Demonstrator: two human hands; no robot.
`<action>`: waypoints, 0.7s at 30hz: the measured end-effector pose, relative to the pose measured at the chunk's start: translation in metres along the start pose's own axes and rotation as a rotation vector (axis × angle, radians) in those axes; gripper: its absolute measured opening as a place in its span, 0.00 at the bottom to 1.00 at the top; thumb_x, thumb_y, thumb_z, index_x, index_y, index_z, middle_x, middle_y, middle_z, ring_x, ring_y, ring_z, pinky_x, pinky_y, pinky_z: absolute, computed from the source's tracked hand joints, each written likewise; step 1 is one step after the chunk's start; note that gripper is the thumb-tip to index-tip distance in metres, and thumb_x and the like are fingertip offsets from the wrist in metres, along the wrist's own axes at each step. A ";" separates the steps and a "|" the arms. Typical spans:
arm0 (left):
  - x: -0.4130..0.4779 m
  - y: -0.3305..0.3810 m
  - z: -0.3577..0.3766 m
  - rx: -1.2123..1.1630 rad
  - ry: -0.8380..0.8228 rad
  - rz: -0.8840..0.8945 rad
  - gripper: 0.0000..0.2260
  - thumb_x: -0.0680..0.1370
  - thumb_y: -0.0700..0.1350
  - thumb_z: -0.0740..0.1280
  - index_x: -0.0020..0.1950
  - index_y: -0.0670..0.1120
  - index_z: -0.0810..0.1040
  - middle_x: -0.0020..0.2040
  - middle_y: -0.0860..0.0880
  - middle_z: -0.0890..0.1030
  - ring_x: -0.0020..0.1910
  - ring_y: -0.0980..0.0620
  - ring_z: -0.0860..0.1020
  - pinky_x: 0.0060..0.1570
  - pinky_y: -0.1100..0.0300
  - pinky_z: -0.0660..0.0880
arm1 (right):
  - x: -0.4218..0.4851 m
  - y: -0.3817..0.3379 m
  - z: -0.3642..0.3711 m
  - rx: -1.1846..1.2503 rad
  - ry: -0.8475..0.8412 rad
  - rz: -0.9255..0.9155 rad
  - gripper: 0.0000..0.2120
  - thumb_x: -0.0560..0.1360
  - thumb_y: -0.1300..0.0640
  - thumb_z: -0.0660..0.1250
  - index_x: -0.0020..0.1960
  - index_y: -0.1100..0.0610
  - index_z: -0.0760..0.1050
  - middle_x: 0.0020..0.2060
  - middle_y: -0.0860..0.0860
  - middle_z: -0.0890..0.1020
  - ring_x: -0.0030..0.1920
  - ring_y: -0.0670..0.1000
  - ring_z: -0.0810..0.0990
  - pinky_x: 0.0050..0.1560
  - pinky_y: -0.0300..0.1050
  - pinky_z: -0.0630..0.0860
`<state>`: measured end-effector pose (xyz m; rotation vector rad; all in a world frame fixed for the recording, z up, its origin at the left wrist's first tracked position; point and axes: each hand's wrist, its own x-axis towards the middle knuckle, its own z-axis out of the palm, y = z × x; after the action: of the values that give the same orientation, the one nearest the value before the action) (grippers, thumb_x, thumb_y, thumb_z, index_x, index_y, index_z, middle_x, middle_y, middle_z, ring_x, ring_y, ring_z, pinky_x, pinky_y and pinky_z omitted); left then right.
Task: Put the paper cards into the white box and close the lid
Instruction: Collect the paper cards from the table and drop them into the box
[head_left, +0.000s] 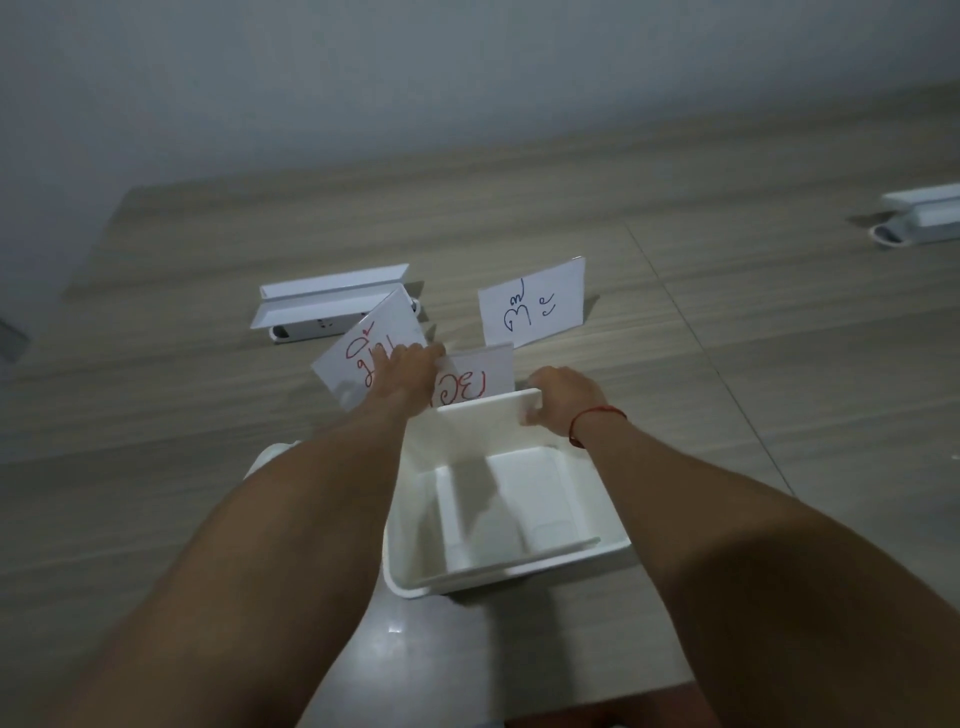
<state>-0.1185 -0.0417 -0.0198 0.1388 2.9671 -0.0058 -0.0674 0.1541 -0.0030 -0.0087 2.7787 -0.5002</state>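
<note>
An open white box (613, 551) sits on the table close to me, empty inside. My right hand (563, 402) grips the far rim of the box, or the white lid edge there (483, 408). My left hand (410, 364) reaches past the box and rests on two white cards with red writing: a tilted card (358, 353) at left and a card (480, 382) just behind the box. A third card with blue writing (532, 306) lies farther back, untouched. Whether the left fingers pinch a card is hidden.
A white folded stand over a power strip (327, 304) lies behind the cards at left. Another white stand (919, 218) sits at the far right edge. A white object (265, 457) peeks from under my left forearm. The wall runs along the table's far side.
</note>
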 end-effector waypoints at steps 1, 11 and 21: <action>-0.001 0.000 -0.001 -0.006 0.013 0.023 0.17 0.78 0.42 0.63 0.67 0.49 0.70 0.60 0.44 0.78 0.62 0.41 0.75 0.67 0.42 0.60 | -0.001 0.000 0.000 -0.003 0.003 0.001 0.16 0.71 0.54 0.73 0.57 0.52 0.80 0.57 0.54 0.82 0.60 0.57 0.79 0.55 0.46 0.74; -0.025 0.009 -0.058 -0.132 0.434 0.109 0.11 0.81 0.44 0.57 0.60 0.44 0.72 0.53 0.42 0.79 0.53 0.42 0.76 0.56 0.49 0.69 | -0.024 0.015 0.003 0.097 0.172 0.040 0.15 0.78 0.63 0.58 0.63 0.56 0.75 0.61 0.59 0.76 0.63 0.62 0.74 0.62 0.53 0.72; -0.096 0.040 -0.062 -0.123 0.747 0.142 0.15 0.79 0.52 0.57 0.47 0.43 0.78 0.40 0.44 0.82 0.39 0.43 0.79 0.47 0.51 0.72 | -0.037 0.029 -0.009 0.254 0.188 0.080 0.15 0.77 0.64 0.56 0.56 0.60 0.79 0.58 0.66 0.79 0.58 0.66 0.78 0.58 0.51 0.74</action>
<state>-0.0310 -0.0099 0.0577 0.4158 3.6736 0.3119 -0.0338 0.1863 0.0066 0.2172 2.8587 -0.8696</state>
